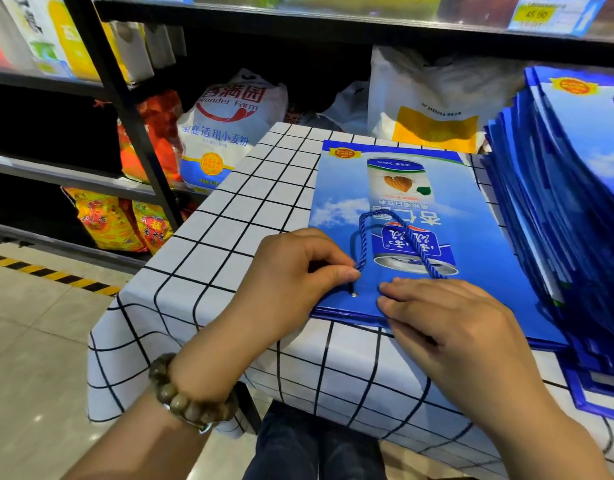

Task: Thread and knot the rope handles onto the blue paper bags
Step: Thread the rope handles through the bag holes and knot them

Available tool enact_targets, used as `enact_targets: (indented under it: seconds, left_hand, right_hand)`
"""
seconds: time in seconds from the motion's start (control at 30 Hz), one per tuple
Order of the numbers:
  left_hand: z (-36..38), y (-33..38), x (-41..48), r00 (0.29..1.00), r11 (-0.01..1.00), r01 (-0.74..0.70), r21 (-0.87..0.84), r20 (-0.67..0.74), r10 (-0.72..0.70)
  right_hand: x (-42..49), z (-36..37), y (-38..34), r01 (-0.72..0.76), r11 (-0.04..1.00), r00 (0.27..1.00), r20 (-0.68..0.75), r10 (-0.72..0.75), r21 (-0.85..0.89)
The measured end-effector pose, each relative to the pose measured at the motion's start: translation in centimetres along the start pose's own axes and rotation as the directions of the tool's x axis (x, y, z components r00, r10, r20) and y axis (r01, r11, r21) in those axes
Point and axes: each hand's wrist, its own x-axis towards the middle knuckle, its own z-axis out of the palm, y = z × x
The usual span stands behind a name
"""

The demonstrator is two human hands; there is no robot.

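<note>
Flour sack [226,133] reads "Wander Farm". Left hand [298,271] pinches rope [364,233] end beside eyelet [354,294] of bag [402,202] (can print marked 240mL), flat on checked table [250,209]. Right hand [447,317] presses bag, fingers [402,284] flat. Stack [558,209] right; tag [534,13] "45.00".

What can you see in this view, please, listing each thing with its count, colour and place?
blue paper bag: one, blue with a can print, flat on the table
rope handle: one, blue, looped on that bag
eyelet: one, metal, by the bag's near edge
bag stack: many, blue, table's right side
table: one, white cloth with black grid, centre
flour sack: one, white, shelf behind the table
yellow-patch bag: one, white, behind the table
printed packets: a few, orange-yellow, low shelf at left
shelving: black, left and top
bracelet: one, brown beads, left wrist
left hand: pinches the rope end beside the eyelet
right hand: fingers flat on the bag's near edge
</note>
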Motion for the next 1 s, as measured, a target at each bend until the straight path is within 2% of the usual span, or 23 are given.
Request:
enact_targets:
  seconds: [0.2,0.33,0.43,0.47,0.57,0.63,0.7,0.77,0.83,0.9,1.0]
  left_hand:
    - [0.1,-0.1,0.2,0.998,0.998,-0.023,0.062,0.056,0.019]
    - [-0.2,0.6,0.6,0.983,0.996,0.003,0.088,0.181,-0.019]
    - [-1.2,2.1,0.7,0.968,1.000,-0.005,0.008,0.249,0.003]
    - [-1.6,2.5,0.7,0.961,0.999,-0.037,0.028,0.275,0.028]
    - [-1.7,2.8,0.7,0.942,0.938,-0.207,0.277,0.315,0.115]
    - [-1.3,2.7,0.1,0.936,0.812,-0.317,0.489,0.297,0.187]
    - [-0.8,2.6,-0.5,0.936,0.693,-0.351,0.630,0.244,0.252]
    - [-0.5,2.4,-0.7,0.942,0.663,-0.330,0.672,0.187,0.280]
    - [-0.2,2.3,-0.6,0.949,0.688,-0.306,0.657,0.155,0.275]
    - [0.1,2.9,-0.6,0.964,0.737,-0.267,0.620,0.169,0.207]
    - [0.3,2.5,-1.1,0.985,0.806,-0.169,0.568,0.118,0.124]
  right_hand:
    - [-0.1,0.1,-0.1,-0.015,1.000,1.000,-0.026,0.015,-0.013]
    - [0.3,-0.1,-0.4,-0.078,0.993,0.991,-0.115,0.068,-0.086]
    - [0.6,-0.6,-0.6,-0.138,0.982,0.975,-0.190,0.113,-0.126]
    - [0.7,-0.8,-0.6,-0.166,0.979,0.969,-0.204,0.140,-0.117]
    - [1.0,-1.1,-1.0,-0.261,0.964,0.946,-0.213,0.245,-0.051]
    - [1.0,-0.7,-1.4,-0.317,0.948,0.926,-0.227,0.302,-0.030]
    - [1.0,-0.3,-2.0,-0.366,0.931,0.902,-0.253,0.350,-0.018]
    - [1.1,-0.2,-2.7,-0.399,0.916,0.872,-0.295,0.391,0.037]
    - [1.1,-0.1,-3.6,-0.403,0.915,0.877,-0.280,0.391,0.016]
    - [1.0,0.0,-4.3,-0.417,0.908,0.897,-0.186,0.402,-0.049]
    - [1.2,0.2,-5.3,-0.520,0.853,0.854,-0.050,0.518,-0.038]
